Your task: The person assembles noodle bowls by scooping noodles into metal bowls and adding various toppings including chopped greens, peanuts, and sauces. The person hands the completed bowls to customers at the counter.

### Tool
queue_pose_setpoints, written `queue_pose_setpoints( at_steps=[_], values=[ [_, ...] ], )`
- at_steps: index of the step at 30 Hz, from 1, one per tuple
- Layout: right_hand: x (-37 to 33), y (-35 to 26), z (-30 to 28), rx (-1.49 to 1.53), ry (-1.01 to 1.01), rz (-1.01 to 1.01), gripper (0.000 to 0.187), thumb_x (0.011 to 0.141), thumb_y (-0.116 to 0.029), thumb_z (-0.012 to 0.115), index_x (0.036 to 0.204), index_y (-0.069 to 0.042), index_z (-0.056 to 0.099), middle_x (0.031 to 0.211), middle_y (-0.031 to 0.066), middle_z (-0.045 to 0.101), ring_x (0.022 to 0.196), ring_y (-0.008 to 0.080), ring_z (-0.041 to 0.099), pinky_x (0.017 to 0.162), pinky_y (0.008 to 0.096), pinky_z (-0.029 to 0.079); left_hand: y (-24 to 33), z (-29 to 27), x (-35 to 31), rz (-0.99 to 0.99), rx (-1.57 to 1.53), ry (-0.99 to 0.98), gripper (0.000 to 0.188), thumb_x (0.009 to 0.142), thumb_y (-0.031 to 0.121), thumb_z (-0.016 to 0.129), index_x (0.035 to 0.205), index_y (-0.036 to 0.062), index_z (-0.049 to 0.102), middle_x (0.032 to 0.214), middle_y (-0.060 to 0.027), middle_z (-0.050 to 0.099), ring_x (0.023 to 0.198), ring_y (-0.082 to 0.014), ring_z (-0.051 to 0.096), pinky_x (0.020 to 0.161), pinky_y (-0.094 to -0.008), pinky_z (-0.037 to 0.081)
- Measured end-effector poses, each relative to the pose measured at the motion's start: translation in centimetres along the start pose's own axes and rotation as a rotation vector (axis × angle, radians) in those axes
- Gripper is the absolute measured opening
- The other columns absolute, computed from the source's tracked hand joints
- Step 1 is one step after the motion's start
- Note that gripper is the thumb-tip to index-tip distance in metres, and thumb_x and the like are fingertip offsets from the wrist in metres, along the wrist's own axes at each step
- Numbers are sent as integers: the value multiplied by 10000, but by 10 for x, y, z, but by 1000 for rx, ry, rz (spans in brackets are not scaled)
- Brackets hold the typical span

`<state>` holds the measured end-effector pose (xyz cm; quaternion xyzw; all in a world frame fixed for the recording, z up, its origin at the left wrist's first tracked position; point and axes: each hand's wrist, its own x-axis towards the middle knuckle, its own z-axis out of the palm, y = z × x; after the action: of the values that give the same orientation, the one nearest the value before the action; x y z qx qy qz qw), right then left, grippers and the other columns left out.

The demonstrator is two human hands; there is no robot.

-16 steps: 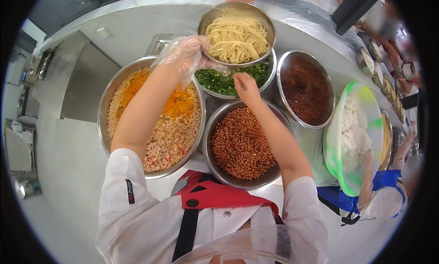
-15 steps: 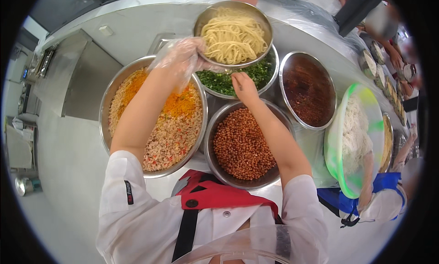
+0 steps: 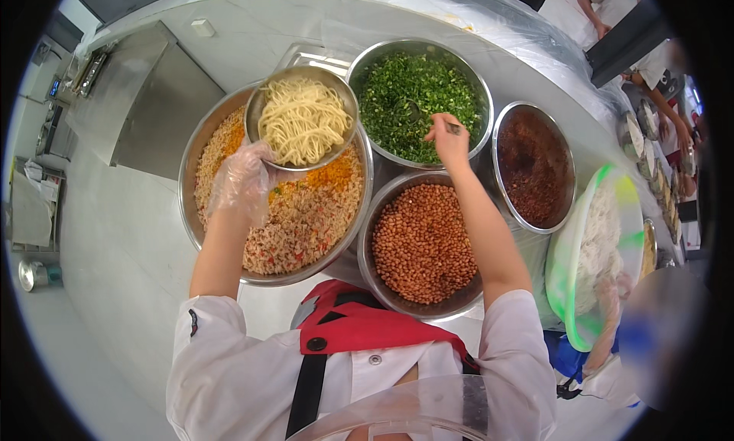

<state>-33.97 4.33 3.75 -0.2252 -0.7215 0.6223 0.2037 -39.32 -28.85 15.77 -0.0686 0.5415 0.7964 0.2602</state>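
My left hand [image 3: 248, 173], in a clear plastic glove, grips the rim of a metal bowl [image 3: 353, 108] filled with pale noodles [image 3: 303, 122]. The bowl is held over the far part of a large basin [image 3: 186, 204] of minced, reddish-flecked filling [image 3: 306, 227] with orange bits. My bare right hand [image 3: 449, 141] is closed on the handle of a spoon [image 3: 454, 128] above the near side of a basin of chopped greens [image 3: 428, 82]. The spoon's head lies partly hidden among the greens. Below my right forearm stands a basin of roasted peanuts [image 3: 420, 242].
On the right are a basin of dark red chili sauce [image 3: 533, 166] and a green-and-white tub [image 3: 562, 288] of white noodles, with a gloved hand of another person [image 3: 608, 311] in it. Plastic film [image 3: 489, 28] covers the far counter. Several bowls [image 3: 650, 150] line the far right.
My left hand has brought the noodle bowl left and nearer, from over the greens to over the filling basin. My right hand now shows over the greens. The hand at the bowl's far side has gone.
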Motion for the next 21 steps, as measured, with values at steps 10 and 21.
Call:
queue_pose_setpoints(
  at_steps=[10, 21],
  values=[
    [-150, -103, -54, -350, -310, -820, 234, 745, 25, 591, 979, 26, 593, 857, 144, 596, 719, 224, 584, 633, 303, 468, -74, 24, -38, -70, -13, -11, 521, 748, -49, 421, 1247, -94, 278, 1147, -274, 515, 971, -357, 603, 715, -504, 566],
    [-207, 5, -133, -471, -180, -469, 122, 814, 18, 549, 932, 32, 576, 854, 170, 582, 761, 323, 578, 678, 350, 470, -152, 15, -117, -49, -200, -80, 679, 746, -57, 439, 1361, 69, 179, 1267, -236, 446, 1048, -383, 559, 754, -558, 535]
  ],
)
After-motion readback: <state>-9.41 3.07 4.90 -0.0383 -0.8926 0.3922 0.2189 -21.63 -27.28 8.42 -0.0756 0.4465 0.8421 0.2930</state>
